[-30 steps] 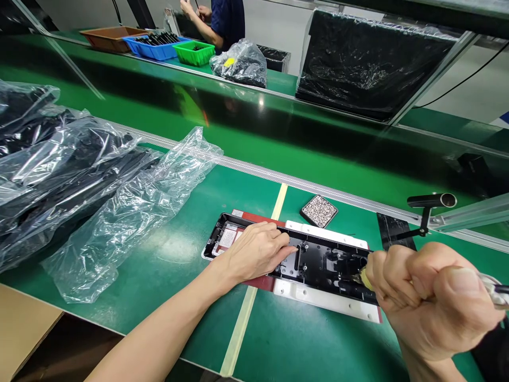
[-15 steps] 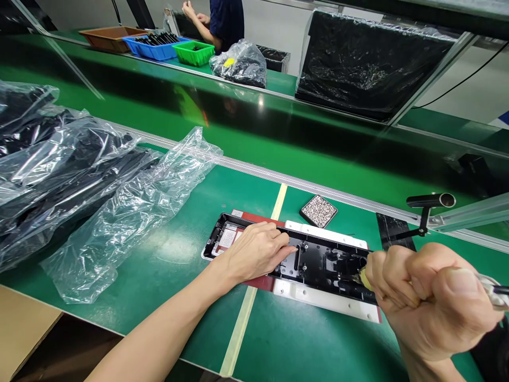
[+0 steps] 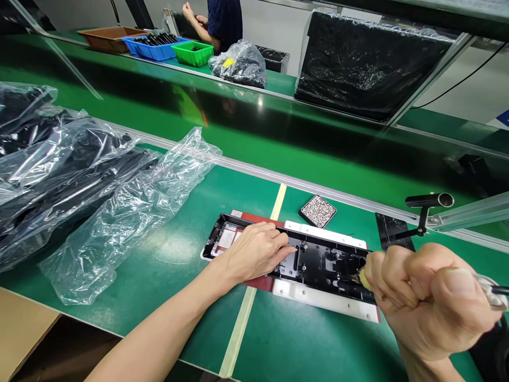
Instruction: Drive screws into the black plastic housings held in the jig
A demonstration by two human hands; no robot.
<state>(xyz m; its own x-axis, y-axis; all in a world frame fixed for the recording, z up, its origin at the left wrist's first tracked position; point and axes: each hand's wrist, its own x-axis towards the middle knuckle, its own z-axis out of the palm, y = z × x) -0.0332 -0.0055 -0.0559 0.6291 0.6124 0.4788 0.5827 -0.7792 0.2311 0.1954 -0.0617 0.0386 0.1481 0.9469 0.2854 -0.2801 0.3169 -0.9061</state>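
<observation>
A long black plastic housing (image 3: pixel 316 260) lies open side up in a white and dark red fixture (image 3: pixel 326 300). My left hand (image 3: pixel 258 249) rests over its middle with curled fingers, gripping and pressing it down; what lies beneath the palm is hidden. Screw posts and small holes show inside the housing. My right hand (image 3: pixel 429 302) is wrapped in a fist around an electric screwdriver (image 3: pixel 363 278), its yellowish front end pointing at the housing's right part. Most of the tool's body is covered by my fingers, and a cord leaves it at the right.
A square tray of small screws (image 3: pixel 318 211) sits behind the fixture. Plastic-wrapped black parts (image 3: pixel 71 175) pile up at left. A black tube on a bracket (image 3: pixel 429 200) stands at right. Across the green belt are a blue bin (image 3: pixel 153 50), a green bin (image 3: pixel 193 54) and a person (image 3: pixel 225 24).
Both hands, the housing and the screwdriver keep nearly the same places. The whole view has shifted very slightly.
</observation>
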